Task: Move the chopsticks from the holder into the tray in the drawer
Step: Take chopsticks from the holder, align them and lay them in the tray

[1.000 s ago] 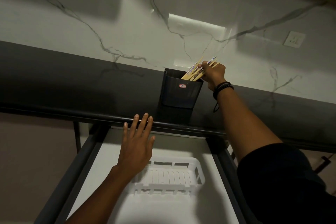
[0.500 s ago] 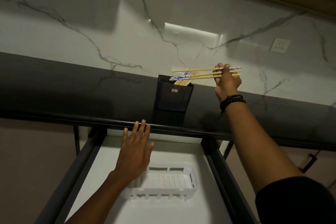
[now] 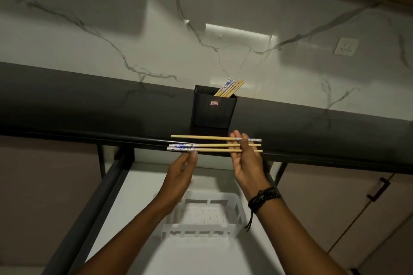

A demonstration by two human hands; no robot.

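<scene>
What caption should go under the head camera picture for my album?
Right hand holds wooden blue-patterned chopsticks level over the open drawer with its white plastic tray, left hand touching their ends.

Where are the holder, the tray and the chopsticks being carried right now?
holder (image 3: 213,111): head view, on its dark front wall, below the label.
tray (image 3: 196,227): head view, on its white near rim.
carried chopsticks (image 3: 214,145): head view, on the middle stick's bare shaft.
</scene>
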